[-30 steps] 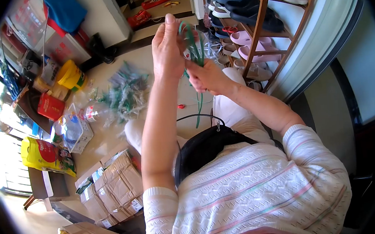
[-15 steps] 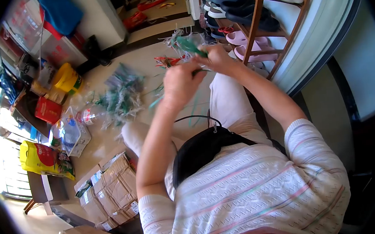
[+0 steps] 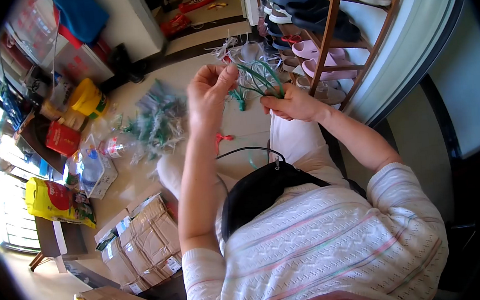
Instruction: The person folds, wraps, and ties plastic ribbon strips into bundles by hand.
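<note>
Tiled floor, shoe rack [image 3: 327, 36] upper right. Green strips [image 3: 260, 79] upper centre, pinched in closed right hand [image 3: 293, 103]. Left hand [image 3: 208, 93] fingers curled, gripping one end. Best: keep bundle tight, draw single strip cleanly. Finished pile [image 3: 156, 123] centre left.

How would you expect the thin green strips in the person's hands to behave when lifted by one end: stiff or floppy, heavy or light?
The thin green strips probably bend easily: they arc in loops above the right hand. They seem springy rather than limp, since the loops hold their curve. Likely light too: the left hand pinches one with just its fingertips.
</note>
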`<state>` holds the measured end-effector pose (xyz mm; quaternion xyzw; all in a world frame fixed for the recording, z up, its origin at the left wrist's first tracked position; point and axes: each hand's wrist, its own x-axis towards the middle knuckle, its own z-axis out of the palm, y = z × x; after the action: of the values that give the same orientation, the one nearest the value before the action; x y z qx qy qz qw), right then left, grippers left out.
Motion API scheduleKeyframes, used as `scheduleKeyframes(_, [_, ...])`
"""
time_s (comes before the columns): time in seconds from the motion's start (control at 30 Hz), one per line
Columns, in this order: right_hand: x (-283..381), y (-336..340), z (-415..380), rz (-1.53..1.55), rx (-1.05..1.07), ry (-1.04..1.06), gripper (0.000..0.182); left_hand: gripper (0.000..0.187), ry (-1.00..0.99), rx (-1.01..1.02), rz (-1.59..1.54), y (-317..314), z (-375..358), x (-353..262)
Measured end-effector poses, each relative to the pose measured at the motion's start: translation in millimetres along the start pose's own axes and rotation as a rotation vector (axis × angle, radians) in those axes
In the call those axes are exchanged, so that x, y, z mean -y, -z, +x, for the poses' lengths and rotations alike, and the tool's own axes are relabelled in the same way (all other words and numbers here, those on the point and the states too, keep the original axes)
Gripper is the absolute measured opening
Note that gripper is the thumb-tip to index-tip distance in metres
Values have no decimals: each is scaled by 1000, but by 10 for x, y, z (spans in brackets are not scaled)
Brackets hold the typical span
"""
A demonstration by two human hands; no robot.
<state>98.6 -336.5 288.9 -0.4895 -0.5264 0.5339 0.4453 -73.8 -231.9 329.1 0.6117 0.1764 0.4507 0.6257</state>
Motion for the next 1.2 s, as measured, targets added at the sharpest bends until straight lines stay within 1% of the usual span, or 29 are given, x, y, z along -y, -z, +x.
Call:
scheduleKeyframes(0.1, [10, -256, 84, -10, -100, 74, 29, 19, 63, 9, -486, -210, -1, 107])
scheduleKeyframes(0.13, [17, -322, 111, -22, -125, 90, 27, 20, 99, 21, -530, -276, -29, 82])
scheduleKeyframes(0.17, [18, -354, 128, -33, -149, 105, 26, 21, 117, 15, -537, -323, -32, 45])
scheduleKeyframes(0.2, [2, -340, 160, 14, -78, 97, 26, 21, 136, 7, -544, -357, -28, 16])
scheduleKeyframes(0.23, [11, -312, 163, -52, -44, 72, 27, 22, 157, -1, -551, -366, -23, 7])
scheduleKeyframes(0.3, [52, -276, 145, -181, 21, 20, 28, 26, 134, 18, -474, -376, -10, 26])
scheduleKeyframes(0.37, [-125, -254, 245, -200, 49, 135, 30, 27, 111, 40, -416, -424, -6, 20])
scheduleKeyframes(0.47, [-147, -236, 325, -266, 96, 343, 32, 26, 277, 103, -564, -427, -28, -74])
scheduleKeyframes(0.5, [-132, -237, 348, -290, 114, 417, 33, 27, 251, 134, -554, -402, -13, -83])
scheduleKeyframes(0.57, [-91, -215, 407, -240, 133, 366, 32, 29, 210, 197, -531, -356, 35, -83])
scheduleKeyframes(0.6, [-50, -224, 411, -214, 141, 339, 32, 30, 169, 143, -523, -381, 51, -127])
scheduleKeyframes(0.63, [8, -236, 395, -167, 137, 223, 29, 31, 177, 122, -531, -349, 76, -173])
scheduleKeyframes(0.7, [147, -259, 383, -75, 131, -2, 25, 31, 159, 155, -595, -231, 148, -191])
scheduleKeyframes(0.73, [147, -243, 439, -187, 80, 24, 34, 31, 120, 98, -532, -223, 155, -214])
scheduleKeyframes(0.8, [196, -242, 533, -528, -23, 164, 37, 32, 45, -13, -403, -221, 155, -289])
scheduleKeyframes(0.83, [212, -229, 560, -697, -79, 232, 38, 29, -13, 26, 7, -74, 190, -324])
scheduleKeyframes(0.9, [208, -182, 587, -912, -32, 262, 38, 26, -437, -91, 790, -11, 154, -458])
scheduleKeyframes(0.93, [192, -161, 610, -1020, -5, 277, 37, 31, -534, -12, 886, -22, 125, -551])
scheduleKeyframes(0.97, [164, -136, 642, -1128, 26, 292, 37, 36, -550, 105, 997, -41, 102, -536])
scheduleKeyframes(1.0, [139, -196, 682, -1233, -16, 544, 27, 41, -559, 222, 1105, -86, 66, -492])
scheduleKeyframes(1.03, [145, -184, 651, -1296, 19, 479, 24, 48, -569, 341, 1211, -125, 32, -441])
scheduleKeyframes(1.07, [182, -145, 603, -1360, 49, 415, 21, 62, -233, 451, 1290, -133, 15, -353])
scheduleKeyframes(1.1, [295, -163, 546, -1426, 73, 350, 17, 62, -174, 481, 1245, -73, -1, -213])
scheduleKeyframes(1.13, [264, -151, 569, -1518, 64, 283, 13, 62, -118, 513, 1201, 10, -18, -45])
scheduleKeyframes(1.17, [260, -135, 553, -1528, 66, 294, 14, 62, -59, 546, 1157, 55, -28, 50])
scheduleKeyframes(1.2, [249, -114, 519, -1538, 74, 304, 14, 58, 113, 545, 1048, 55, -39, 73])
